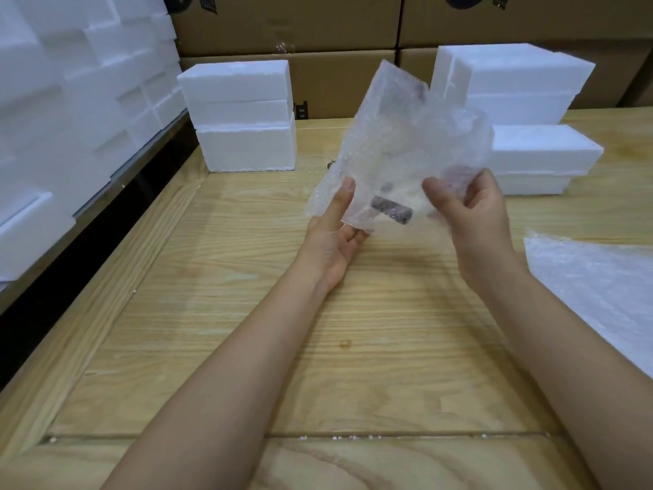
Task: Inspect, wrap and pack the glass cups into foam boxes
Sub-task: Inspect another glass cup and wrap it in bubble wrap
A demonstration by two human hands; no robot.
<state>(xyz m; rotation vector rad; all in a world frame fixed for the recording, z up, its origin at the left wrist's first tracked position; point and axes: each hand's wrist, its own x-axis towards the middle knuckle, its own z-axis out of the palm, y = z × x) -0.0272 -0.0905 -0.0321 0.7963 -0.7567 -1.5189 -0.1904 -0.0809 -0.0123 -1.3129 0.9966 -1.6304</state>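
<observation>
I hold a crumpled sheet of clear bubble wrap up above the wooden table. My left hand pinches its lower left edge between thumb and fingers. My right hand grips its lower right part with curled fingers. A small dark patch shows through the wrap near its bottom. No glass cup is plainly visible. White foam boxes stand behind: a stack at centre left and a stack at right.
More bubble wrap sheets lie on the table at the right edge. A wall of stacked white foam pieces fills the left side. Brown cardboard cartons line the back.
</observation>
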